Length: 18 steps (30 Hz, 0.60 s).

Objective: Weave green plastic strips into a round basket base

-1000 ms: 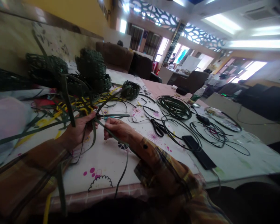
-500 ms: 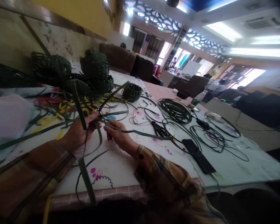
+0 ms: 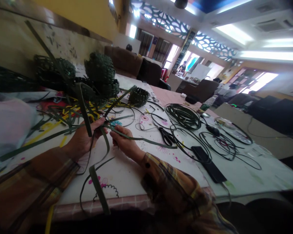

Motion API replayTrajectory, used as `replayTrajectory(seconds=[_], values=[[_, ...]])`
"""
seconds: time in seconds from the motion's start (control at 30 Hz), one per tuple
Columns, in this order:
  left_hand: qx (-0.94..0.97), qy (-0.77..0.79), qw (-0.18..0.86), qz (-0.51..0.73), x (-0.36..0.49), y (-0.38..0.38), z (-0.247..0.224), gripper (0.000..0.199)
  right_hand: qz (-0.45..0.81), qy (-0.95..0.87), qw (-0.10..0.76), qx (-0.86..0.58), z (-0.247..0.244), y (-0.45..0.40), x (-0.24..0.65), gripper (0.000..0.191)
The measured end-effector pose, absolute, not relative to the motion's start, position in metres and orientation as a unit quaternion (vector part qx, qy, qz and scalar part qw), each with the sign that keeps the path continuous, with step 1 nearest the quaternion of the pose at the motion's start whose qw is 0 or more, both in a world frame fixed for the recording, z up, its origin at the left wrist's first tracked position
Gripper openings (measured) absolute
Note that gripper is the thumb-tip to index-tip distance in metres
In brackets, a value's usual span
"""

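Observation:
Several dark green flat weaving strips (image 3: 36, 141) meet at a crossing in my left hand (image 3: 84, 138), which is closed on them with the thumb on top. Their long ends spread out to all sides, and one hangs down over the table's front edge. To the right of the crossing, my right hand (image 3: 123, 139) pinches one green strip (image 3: 148, 141) that runs on rightward over the table. The fingertips of both hands are close together. The underside of the crossing is hidden by the left fingers.
Woven green baskets (image 3: 100, 70) stand at the back left, with a smaller basket (image 3: 138, 96) beside them. Yellow and green scraps (image 3: 70, 112) lie behind my left hand. Rightward are scissors (image 3: 166, 136), a coil of strip (image 3: 183, 116), a black power bank (image 3: 208, 164) and a bottle (image 3: 208, 103).
The strip hanging at the front has swung slightly right. Both hands have shifted very little and keep their hold on the strips.

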<state>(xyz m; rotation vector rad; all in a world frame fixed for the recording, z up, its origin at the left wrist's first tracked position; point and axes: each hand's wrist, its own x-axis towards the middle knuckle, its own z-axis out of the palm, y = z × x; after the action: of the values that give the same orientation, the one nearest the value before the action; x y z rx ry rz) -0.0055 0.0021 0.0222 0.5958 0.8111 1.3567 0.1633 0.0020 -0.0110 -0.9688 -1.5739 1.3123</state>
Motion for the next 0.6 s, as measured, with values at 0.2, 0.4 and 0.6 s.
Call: replayTrajectory(seconds=[0.2,0.4,0.6], values=[[0.289,0.385,0.588,0.650,0.002,-0.003,0.030,0.029,0.518,-0.638,0.421,-0.385,-0.011,0.004,0.166,0.031],[0.277,0.400,0.586,0.648,0.000,-0.002,0.028,0.026,0.478,-0.663,0.419,-0.395,-0.018,0.009,0.168,0.026],[0.216,0.412,0.596,0.655,0.004,-0.002,0.036,0.020,0.437,-0.687,0.405,-0.414,-0.018,0.010,0.170,0.026]])
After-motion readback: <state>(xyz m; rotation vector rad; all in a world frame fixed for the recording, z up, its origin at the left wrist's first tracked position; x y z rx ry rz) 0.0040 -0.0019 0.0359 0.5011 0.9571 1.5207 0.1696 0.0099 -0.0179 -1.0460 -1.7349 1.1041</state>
